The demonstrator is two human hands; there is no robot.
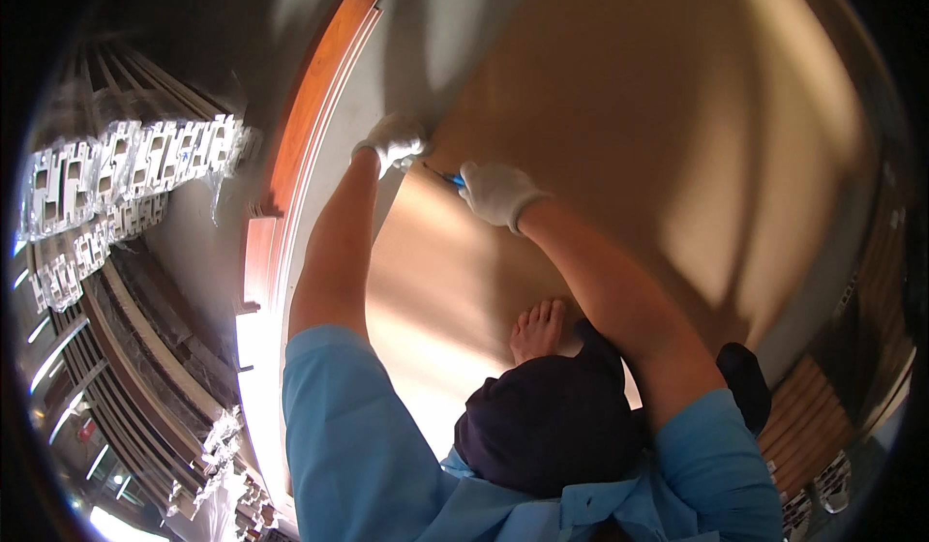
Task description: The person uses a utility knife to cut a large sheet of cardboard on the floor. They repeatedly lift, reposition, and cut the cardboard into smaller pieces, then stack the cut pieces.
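White-gloved right hand: gripping a blue tool.
Left hand: lying near its tip, grip unclear.
Brown sheet: apparently being edge-trimmed, probably needing steady bracing next.

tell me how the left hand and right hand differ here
The right hand grips a slim blue tool; whether the left hand grips anything is unclear. The left hand is at the edge of the tan sheet, while the right hand is over the sheet. Both wear white gloves.
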